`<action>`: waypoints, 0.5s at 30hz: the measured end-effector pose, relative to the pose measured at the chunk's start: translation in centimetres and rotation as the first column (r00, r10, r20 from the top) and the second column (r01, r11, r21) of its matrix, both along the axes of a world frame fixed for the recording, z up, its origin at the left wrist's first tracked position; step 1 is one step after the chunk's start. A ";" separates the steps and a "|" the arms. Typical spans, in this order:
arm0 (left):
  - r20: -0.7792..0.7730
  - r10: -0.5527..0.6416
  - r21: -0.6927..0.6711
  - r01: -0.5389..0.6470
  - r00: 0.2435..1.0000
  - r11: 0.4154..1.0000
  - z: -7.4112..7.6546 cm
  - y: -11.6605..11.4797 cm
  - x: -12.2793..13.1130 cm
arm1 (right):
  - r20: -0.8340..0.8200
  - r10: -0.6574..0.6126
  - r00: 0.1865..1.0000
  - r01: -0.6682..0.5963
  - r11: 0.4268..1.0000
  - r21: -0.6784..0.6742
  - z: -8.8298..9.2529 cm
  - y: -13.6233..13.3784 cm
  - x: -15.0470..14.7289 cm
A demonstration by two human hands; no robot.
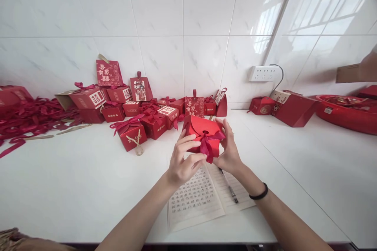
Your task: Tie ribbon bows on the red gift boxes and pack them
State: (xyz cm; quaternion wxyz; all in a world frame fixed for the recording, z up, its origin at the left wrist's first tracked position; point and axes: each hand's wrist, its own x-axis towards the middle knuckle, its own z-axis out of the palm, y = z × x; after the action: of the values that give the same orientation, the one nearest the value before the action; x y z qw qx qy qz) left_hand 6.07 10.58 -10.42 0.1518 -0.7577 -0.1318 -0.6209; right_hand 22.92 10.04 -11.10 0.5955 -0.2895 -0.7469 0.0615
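Observation:
Between my two hands is a small red gift box [196, 124] with a scalloped flap lid and a dark red ribbon bow [209, 144] on the side toward me. My left hand [183, 160] grips its left side, fingers curled over the front near the bow. On the right side, my right hand [230, 153] holds it with thumb and fingers. The box is raised and tilted above an open notebook [194, 198] filled with handwriting. A pen [229, 187] lies across the notebook's right page. The underside of the box is hidden.
Several red gift boxes [132, 135] are piled along the tiled wall. Loose red ribbons [38, 119] heap at the left. A power strip [265, 73] is on the wall. At right stand a red box [297, 110] and a red basin [350, 119]; another person's hand [369, 66] shows.

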 end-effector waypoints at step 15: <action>-0.023 -0.355 -0.825 0.183 0.935 0.534 6.7 0.9 -3.6 | -0.099 0.191 0.977 -0.210 0.947 -0.242 3.1 -2.1 -0.2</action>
State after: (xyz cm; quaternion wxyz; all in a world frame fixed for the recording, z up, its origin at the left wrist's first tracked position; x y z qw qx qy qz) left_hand 2.47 11.50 -3.71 -0.2977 -0.8079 -0.2675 -0.4325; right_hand 22.70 7.93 -7.97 0.5722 -0.2829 -0.7358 0.2264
